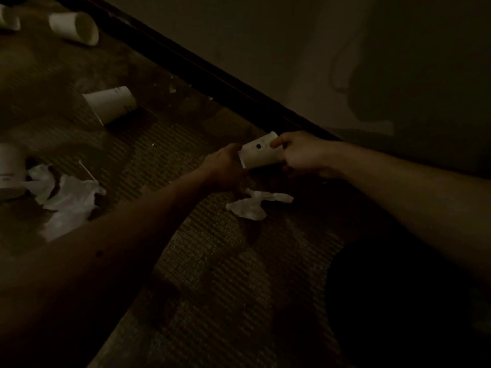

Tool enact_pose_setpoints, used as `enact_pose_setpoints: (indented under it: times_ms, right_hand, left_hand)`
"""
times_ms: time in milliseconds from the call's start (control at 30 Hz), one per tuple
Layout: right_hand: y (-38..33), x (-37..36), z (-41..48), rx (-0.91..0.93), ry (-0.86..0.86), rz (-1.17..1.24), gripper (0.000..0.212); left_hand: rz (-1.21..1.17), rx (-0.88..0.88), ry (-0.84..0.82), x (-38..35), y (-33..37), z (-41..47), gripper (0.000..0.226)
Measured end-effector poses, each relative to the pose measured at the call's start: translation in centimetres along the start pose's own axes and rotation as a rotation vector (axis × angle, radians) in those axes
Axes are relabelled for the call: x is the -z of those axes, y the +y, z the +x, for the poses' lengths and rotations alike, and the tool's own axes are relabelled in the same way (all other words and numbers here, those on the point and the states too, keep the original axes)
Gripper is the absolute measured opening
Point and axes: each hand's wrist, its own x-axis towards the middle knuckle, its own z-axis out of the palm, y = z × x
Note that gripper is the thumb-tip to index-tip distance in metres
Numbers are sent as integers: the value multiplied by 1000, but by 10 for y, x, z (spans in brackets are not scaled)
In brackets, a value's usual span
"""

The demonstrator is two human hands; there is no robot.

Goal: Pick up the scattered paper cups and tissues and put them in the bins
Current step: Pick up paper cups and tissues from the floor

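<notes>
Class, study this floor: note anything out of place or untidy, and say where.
Litter is strewn over the carpet: a top-left cup and a middle-left cup lie on their sides, a large tissue lies crumpled at far left, a small tissue below the hands. The left hand and right hand hold a spotted cup.

Low, yellowish light here, I'm seeing everything dim. Carpet [225,261] fills my view from 6 o'clock round to 10, ribbed in fine lines, with darker blotchy patches up toward 10. A dark baseboard [212,75] cuts diagonally from 11 o'clock down toward 3. Beyond it, from 12 to 2, there's a plain pale wall [265,35] with a big soft shadow [411,75] across it. At 5 o'clock sits a black shape [398,301]; I cannot tell what it is.
</notes>
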Motion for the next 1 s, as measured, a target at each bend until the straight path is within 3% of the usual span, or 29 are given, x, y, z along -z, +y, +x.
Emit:
enact_pose_setpoints:
  times_ms: [167,267,333,400,500,600,733,833,900,1000]
  right_hand:
    - [9,-3,25,-83,-4,107,43]
    - [16,-2,34,-78,73,156,49]
    - [16,-3,36,-64,100,195,50]
    - [16,-5,35,-54,98,211,48]
    - [14,-9,32,-67,76,192,45]
    - [10,-14,26,-70,57,167,46]
    - [4,-13,13,-1,89,77,24]
    - [-2,-13,2,70,78,16,21]
    - [-7,-15,-8,118,52,-2,17]
    - [-18,-22,-25,188,-8,-21,6]
  left_hand:
    - [-188,-18,17,-15,-16,18,67]
    - [-106,-120,273,-33,-21,8,54]
    - [68,-318,429,-49,-25,-5,41]
    - [255,-527,314,-66,-35,-14,48]
    - [533,-527,42,-84,-49,-12,66]
    - [712,-576,3,-87,-53,-7,65]
    - [532,-592,-6,-65,-57,-13,39]
    - [506,-562,69,-42,-63,-30,27]
    - [464,-536,170,-21,-63,-45,29]
    - [383,-479,189,13,-59,-74,35]
